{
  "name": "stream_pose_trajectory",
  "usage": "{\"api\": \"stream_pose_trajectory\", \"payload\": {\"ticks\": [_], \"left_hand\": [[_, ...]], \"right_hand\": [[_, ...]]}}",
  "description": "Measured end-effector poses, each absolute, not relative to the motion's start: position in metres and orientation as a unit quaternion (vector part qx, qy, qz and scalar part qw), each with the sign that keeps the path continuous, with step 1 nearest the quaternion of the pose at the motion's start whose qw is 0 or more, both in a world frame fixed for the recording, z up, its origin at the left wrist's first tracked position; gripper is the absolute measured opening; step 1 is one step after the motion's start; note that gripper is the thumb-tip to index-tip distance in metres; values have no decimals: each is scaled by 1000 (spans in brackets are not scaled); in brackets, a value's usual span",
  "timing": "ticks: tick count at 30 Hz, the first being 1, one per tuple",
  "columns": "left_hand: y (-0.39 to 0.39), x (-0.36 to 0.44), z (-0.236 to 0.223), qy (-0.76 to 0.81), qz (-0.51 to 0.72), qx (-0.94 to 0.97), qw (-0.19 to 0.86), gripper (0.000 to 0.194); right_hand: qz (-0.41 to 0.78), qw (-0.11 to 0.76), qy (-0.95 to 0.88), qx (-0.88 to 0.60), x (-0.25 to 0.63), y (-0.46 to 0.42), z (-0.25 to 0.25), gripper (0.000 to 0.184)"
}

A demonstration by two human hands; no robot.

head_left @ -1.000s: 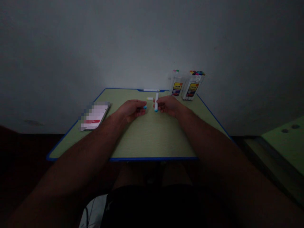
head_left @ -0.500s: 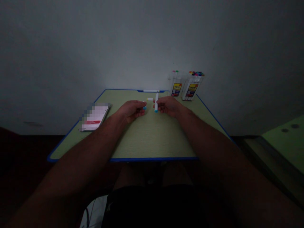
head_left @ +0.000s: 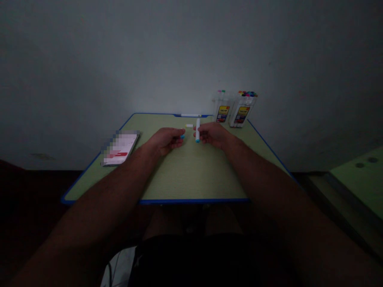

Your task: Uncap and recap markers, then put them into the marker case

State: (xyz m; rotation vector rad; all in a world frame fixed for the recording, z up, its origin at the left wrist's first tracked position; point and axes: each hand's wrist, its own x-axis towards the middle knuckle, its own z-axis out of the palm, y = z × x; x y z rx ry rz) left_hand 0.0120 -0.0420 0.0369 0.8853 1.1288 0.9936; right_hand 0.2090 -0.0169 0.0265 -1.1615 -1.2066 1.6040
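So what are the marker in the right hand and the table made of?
The marker looks like smooth plastic: its white barrel is even and straight-sided. The table seems wood-grain laminate, from faint streaks in its matte top; its smooth blue edging is perhaps plastic.

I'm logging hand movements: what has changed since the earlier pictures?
Nothing was taken or let go; only the whole view shifted slightly. The right hand still holds the white marker, the left hand the small blue piece; the yellow-ended piece and device stayed put.

No wording legible: print on the left label (head_left: 223,113) and right label (head_left: 242,114), both yellow-topped, on clear marker cases (head_left: 220,101) (head_left: 247,101), too small to read; device screen (head_left: 125,142) partly pixelated, red bar (head_left: 119,154) on it unreadable.
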Motion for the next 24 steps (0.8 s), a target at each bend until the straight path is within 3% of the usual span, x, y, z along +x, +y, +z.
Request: {"api": "stream_pose_trajectory", "payload": {"ticks": [24], "left_hand": [[-43,12,38,497,437,394,638,12]], "right_hand": [[633,393,-475,-468,209,-17,27,12]]}}
